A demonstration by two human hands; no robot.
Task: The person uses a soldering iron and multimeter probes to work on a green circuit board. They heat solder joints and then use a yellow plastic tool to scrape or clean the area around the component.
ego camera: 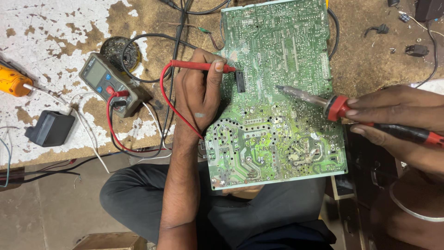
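Head view — left hand point(196, 90) fingers pinch a red probe point(201, 66), tip rightward on the board point(277, 106); right hand point(402, 122) grips a soldering iron point(319, 99) — tip leftward, between them a chip point(239, 81).

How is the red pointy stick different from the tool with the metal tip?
The red probe is thin and all red; the soldering iron is thicker with a long bare metal tip. The left hand holds the probe, the right hand the iron. Both point at the green circuit board.
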